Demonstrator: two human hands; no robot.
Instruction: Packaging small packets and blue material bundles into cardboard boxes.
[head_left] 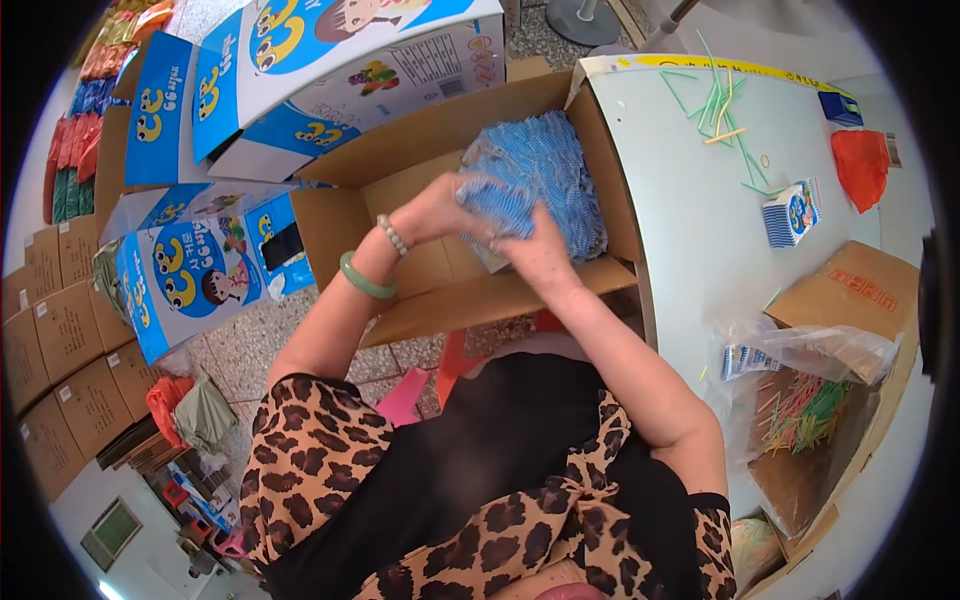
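Note:
Both my hands hold a small bundle of blue-and-white striped packets (pixel 497 205) above an open cardboard carton (pixel 405 190). My left hand (pixel 438 208), its wrist in a bead bracelet and a green bangle, closes on the bundle's left side. Fingers of my right hand (pixel 540 252) grip its lower right edge. Just behind the bundle, a large heap of similar striped packets (pixel 560 165) fills the carton's right part. The exact kind of packet is too blurred to tell.
Blue-and-white printed cartons (pixel 340 110) crowd the far left, a dark phone (pixel 282 247) on one flap. On the right, a white table (pixel 680 200) bears thin green and yellow straws (pixel 725 115), a small striped box (pixel 792 213) and a carton of coloured straws (pixel 800 415). Brown boxes (pixel 75 320) stack leftward.

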